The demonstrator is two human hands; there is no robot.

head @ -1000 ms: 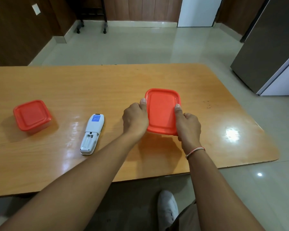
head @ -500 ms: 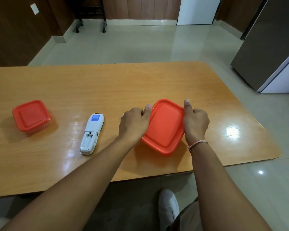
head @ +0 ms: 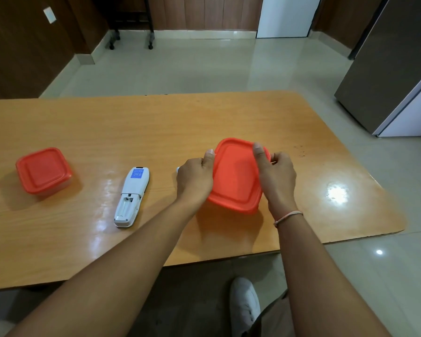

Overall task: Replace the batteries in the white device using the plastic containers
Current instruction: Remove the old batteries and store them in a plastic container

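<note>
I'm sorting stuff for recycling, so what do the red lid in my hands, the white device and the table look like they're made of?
Red lid: likely flexible plastic, matte, with a moulded raised rim.
White device: hard plastic by its look, smooth, slightly glossy; battery bay open, blue label near the top.
Table: wood or wood-look laminate; grain lines under a glossy coat that mirrors the ceiling light.

table point(head: 136, 122): big orange-ish wood top with rounded corners, pretty glossy, a bright glare spot point(head: 337, 193) near its right end
floor point(head: 204, 66): pale shiny tiles running beyond the table's far edge
walls point(head: 22, 45): dark brown wood panelling, beyond the table on the left and across the back
wall plate point(head: 49, 15): small white one, up on the left panelling
fridge point(head: 394, 64): grey, right of the table
white door point(head: 286, 15): back wall, beyond the table's right half
wheeled stand point(head: 131, 32): black legs on castors, by the back wall
</note>
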